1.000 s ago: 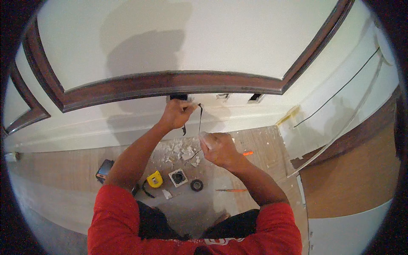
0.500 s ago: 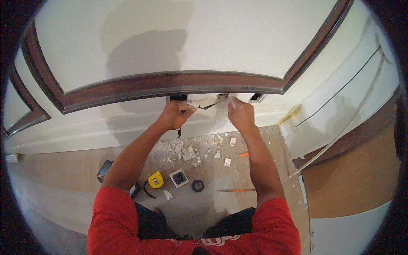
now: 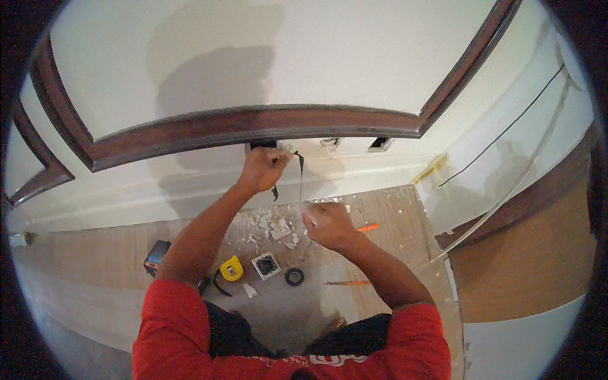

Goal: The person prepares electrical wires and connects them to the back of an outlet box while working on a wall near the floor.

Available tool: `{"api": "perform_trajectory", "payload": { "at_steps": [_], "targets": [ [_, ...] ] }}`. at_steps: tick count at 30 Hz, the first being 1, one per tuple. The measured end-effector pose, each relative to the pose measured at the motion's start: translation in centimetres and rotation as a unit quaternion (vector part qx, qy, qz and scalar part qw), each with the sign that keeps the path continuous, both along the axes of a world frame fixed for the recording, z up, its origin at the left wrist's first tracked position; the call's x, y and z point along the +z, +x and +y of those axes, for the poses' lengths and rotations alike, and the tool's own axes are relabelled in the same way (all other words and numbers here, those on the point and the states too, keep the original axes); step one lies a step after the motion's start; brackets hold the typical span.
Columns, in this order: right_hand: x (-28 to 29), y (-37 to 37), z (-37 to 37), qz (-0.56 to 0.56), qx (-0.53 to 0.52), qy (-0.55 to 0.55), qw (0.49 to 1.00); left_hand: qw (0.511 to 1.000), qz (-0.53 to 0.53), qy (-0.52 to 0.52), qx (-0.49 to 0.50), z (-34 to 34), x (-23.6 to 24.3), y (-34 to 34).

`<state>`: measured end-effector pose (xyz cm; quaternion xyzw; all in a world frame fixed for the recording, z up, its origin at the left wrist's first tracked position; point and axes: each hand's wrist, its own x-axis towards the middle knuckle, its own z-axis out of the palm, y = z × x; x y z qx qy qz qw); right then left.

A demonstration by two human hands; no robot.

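At the wall, my left hand (image 3: 264, 171) is closed in a pinch beside a dark rectangular opening (image 3: 263, 145). A black cable (image 3: 275, 192) pokes out below this hand, and another dark end shows at its fingertips. From there a thin black strip (image 3: 302, 180), which looks like electrical tape, runs down to my right hand (image 3: 329, 225). The right fingers are closed on its lower end, over the floor and lower than the left hand. The strip looks taut between the two hands. What lies inside the left fingers is mostly hidden.
White debris (image 3: 273, 227) litters the floor by the wall. Nearer me lie a yellow tape measure (image 3: 232, 269), a square white socket piece (image 3: 266, 266) and a black tape roll (image 3: 294, 277). Two more wall openings, one a dark slot (image 3: 379, 144), sit under the brown moulding (image 3: 253, 124).
My right hand has moved down and left, away from the wall, turning the strip from nearly level to steep. My left hand stays by the opening, its wrist slightly shifted.
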<state>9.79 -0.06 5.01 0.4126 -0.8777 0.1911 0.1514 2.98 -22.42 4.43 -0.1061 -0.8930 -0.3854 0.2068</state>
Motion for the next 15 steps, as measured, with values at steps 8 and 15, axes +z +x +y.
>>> {"api": "perform_trajectory", "payload": {
  "at_steps": [8, 15],
  "targets": [
    [-5.7, -11.7, 2.6, -0.007, -0.165, 0.097, 0.981, 0.994, -0.017, -0.082, -0.072, -0.7, -0.4, -0.4],
    [6.2, -7.9, 1.6, 0.163, -0.152, -0.064, 0.973, 0.996, -0.008, -0.021, -0.082, -1.4, -1.4, -0.5]
  ]
}}
